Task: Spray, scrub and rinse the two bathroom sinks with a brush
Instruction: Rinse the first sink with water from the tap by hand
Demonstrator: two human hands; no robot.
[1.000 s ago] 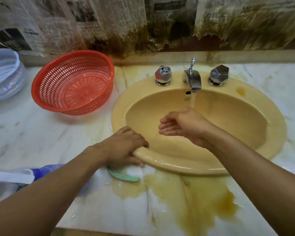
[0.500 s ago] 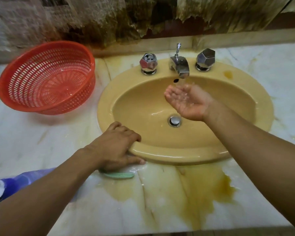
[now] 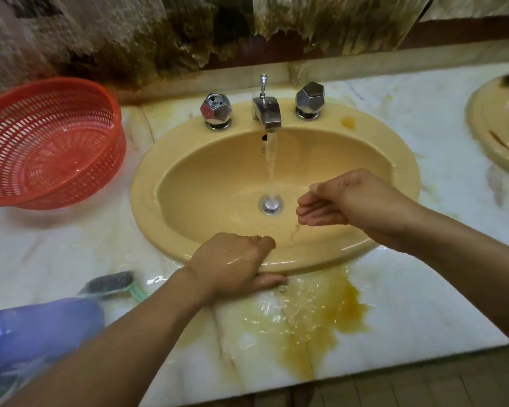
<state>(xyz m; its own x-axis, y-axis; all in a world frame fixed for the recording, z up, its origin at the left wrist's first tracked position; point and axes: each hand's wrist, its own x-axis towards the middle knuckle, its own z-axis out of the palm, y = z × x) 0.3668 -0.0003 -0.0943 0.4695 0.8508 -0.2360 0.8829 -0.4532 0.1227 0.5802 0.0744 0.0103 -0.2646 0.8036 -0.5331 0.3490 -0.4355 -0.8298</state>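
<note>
Sink (image 3: pixel 147 183) set in counter (image 3: pixel 56 254), middle. Tap (image 3: pixel 267 113) at sink's back rim, centre; left knob (image 3: pixel 215 110) and right knob (image 3: pixel 309 99) flank it. Drain (image 3: pixel 271 204) in basin bottom, straight before tap. Basket (image 3: pixel 50 142) on counter left of sink, toward back edge. Brush (image 3: pixel 112 284) on counter off sink's front-left; bottle (image 3: pixel 41 327) at counter's front-left corner, just before brush. Second sink (image 3: pixel 488 127) at counter's right edge, well apart. Left hand (image 3: pixel 232 264) grips sink's front rim; right hand (image 3: pixel 350 198) over basin, right of drain.

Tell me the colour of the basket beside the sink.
The basket is orange-red, clearest in the head view.
</note>
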